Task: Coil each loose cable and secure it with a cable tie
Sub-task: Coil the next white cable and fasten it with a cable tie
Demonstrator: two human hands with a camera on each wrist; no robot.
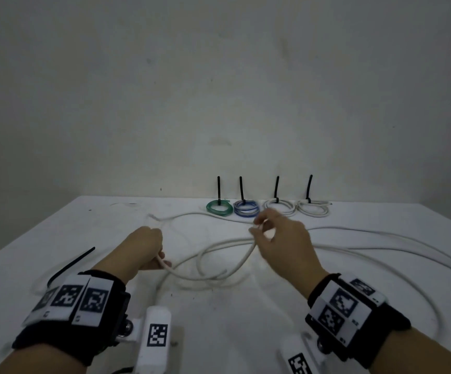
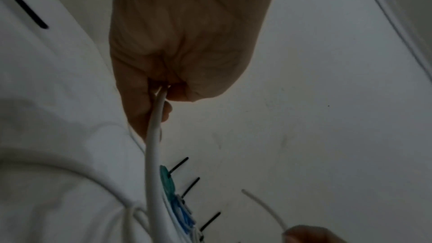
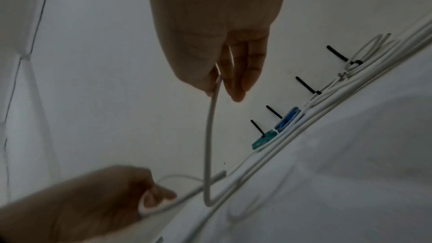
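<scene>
The left hand [image 1: 144, 245] is curled tight round the long white cable [image 1: 227, 242]. The right hand [image 1: 281, 238] pinches the same cable higher up, its fingers blurry. The cable lies in loose loops on the white table [image 1: 246, 314] and runs off the right edge. A black tie [image 1: 70, 265] lies left, partly hidden by the wrist band. Four tied coils [image 1: 267, 209] sit by the wall. The black-and-white squares on the bands carry no readable words.

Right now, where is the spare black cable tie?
In the head view, the loose black cable tie lies on the white table, at the near left, just beyond the left wrist.
</scene>
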